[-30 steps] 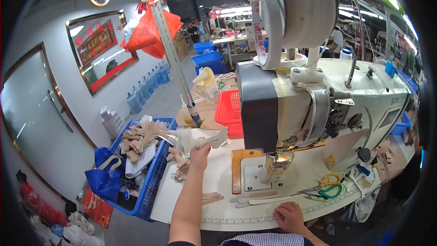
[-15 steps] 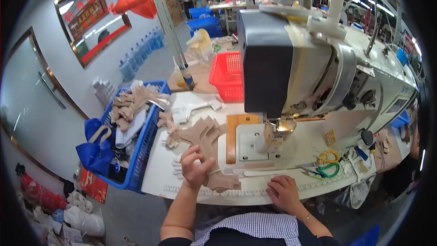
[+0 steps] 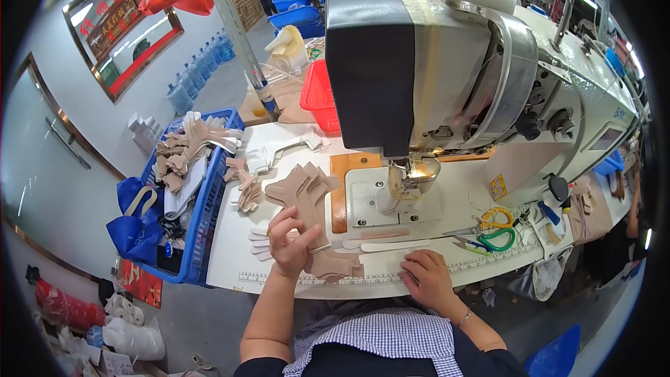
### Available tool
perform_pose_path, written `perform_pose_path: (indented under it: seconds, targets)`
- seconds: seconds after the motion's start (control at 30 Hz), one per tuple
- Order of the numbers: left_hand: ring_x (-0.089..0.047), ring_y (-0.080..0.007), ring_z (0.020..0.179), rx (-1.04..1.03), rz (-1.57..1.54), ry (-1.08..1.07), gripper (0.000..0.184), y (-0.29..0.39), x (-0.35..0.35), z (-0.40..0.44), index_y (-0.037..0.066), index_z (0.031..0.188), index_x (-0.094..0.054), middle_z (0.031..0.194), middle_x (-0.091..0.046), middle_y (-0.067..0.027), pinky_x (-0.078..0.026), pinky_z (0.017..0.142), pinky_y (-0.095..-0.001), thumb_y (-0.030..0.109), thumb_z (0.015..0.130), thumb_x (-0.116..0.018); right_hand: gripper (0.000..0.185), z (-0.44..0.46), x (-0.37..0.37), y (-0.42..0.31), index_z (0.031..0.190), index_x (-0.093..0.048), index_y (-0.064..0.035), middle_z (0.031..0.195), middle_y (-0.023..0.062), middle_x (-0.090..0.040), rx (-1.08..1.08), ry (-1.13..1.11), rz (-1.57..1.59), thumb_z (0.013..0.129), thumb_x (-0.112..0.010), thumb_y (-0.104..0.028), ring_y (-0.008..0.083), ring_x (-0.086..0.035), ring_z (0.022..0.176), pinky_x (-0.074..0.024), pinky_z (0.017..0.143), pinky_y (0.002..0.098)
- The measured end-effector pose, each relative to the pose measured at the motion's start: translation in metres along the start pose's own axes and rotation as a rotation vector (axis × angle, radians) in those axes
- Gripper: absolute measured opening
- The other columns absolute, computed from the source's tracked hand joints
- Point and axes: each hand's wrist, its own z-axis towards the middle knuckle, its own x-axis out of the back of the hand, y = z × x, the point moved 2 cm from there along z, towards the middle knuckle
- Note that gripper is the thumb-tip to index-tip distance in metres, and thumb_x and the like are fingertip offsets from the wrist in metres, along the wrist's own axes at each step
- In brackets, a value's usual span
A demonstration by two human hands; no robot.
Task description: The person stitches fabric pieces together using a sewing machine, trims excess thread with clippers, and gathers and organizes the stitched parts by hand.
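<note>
Lettering in blue on the white head of the large black-and-white sewing machine, at the right of the frame — starting "BS", the rest too small to read. Red Chinese characters on the brown-framed wall panel, upper left, too blurred to read surely. White letters, partly folded away, on the blue cloth bag at the lower left, beside the blue plastic basket. Fine, unreadable numbers along the white measuring tape on the table's near edge. Print too small to read on the yellow label low on the machine.

Left hand half open, fingers bent and thumb apart, touching the stack of beige, branching flat pieces at lower centre, left of the machine's metal plate. Right hand palm down near the table edge — fingers loosely curled, grip impossible to tell. Just above, a long white strip; farther right, yellow-handled scissors and green-handled scissors. Behind the stack, a white angular piece flat on the white tabletop.
</note>
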Motion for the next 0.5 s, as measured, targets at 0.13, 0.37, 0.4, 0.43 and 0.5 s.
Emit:
perform_pose_path:
  seconds: [0.13, 0.37, 0.4, 0.43, 0.5]
  targets:
    - [-0.056, -0.0239, 0.099, 0.517, -0.426, -0.006, 0.03, -0.002, -0.005, 0.001, 0.009, 0.096, -0.065, 0.095, -0.052, -0.007, -0.048, 0.081, -0.0313, -0.002, 0.069, -0.071, 0.017, -0.001, 0.002, 0.001, 0.088, -0.066, -0.007, 0.092, 0.0052, -0.064, -0.022, 0.033, 0.06, 0.072, -0.071, -0.012, 0.0239, -0.059, 0.091, -0.0451, 0.082, 0.0365]
    - [-0.059, -0.0233, 0.104, 1.407, -1.486, -0.141, 0.052, 0.034, -0.009, -0.007, 0.0, 0.133, -0.038, 0.109, -0.06, -0.0145, -0.047, 0.092, -0.0374, -0.001, 0.082, -0.05, 0.013, 0.021, 0.02, -0.011, 0.088, -0.067, -0.0034, 0.086, 0.011, -0.065, -0.158, 0.242, 0.485, 0.075, -0.068, -0.001, 0.0258, -0.064, 0.079, -0.0516, 0.071, 0.0323]
    - [-0.059, -0.0242, 0.104, 1.421, -1.478, -0.226, 0.053, 0.041, -0.011, -0.009, 0.0, 0.133, -0.037, 0.111, -0.059, -0.0148, -0.046, 0.093, -0.0377, 0.0, 0.082, -0.05, 0.014, 0.026, 0.02, -0.014, 0.088, -0.067, -0.0031, 0.086, 0.0112, -0.065, -0.16, 0.292, 0.531, 0.075, -0.069, -0.001, 0.0258, -0.064, 0.08, -0.0515, 0.071, 0.0322]
    - [-0.059, -0.0251, 0.104, 1.435, -1.471, -0.312, 0.053, 0.049, -0.014, -0.01, 0.0, 0.134, -0.036, 0.113, -0.058, -0.0152, -0.046, 0.093, -0.0381, 0.001, 0.083, -0.05, 0.015, 0.031, 0.019, -0.016, 0.09, -0.065, -0.0019, 0.085, 0.0123, -0.066, -0.137, 0.294, 0.551, 0.076, -0.067, 0.0, 0.0249, -0.064, 0.078, -0.0512, 0.071, 0.0318]
    - [-0.058, -0.0252, 0.105, 1.457, -1.505, -0.374, 0.053, 0.063, -0.016, -0.012, 0.0, 0.134, -0.035, 0.116, -0.057, -0.015, -0.046, 0.094, -0.0382, 0.001, 0.084, -0.049, 0.016, 0.038, 0.015, -0.021, 0.092, -0.065, -0.0021, 0.086, 0.0122, -0.065, -0.099, 0.292, 0.533, 0.076, -0.068, -0.001, 0.0242, -0.064, 0.078, -0.0514, 0.071, 0.0312]
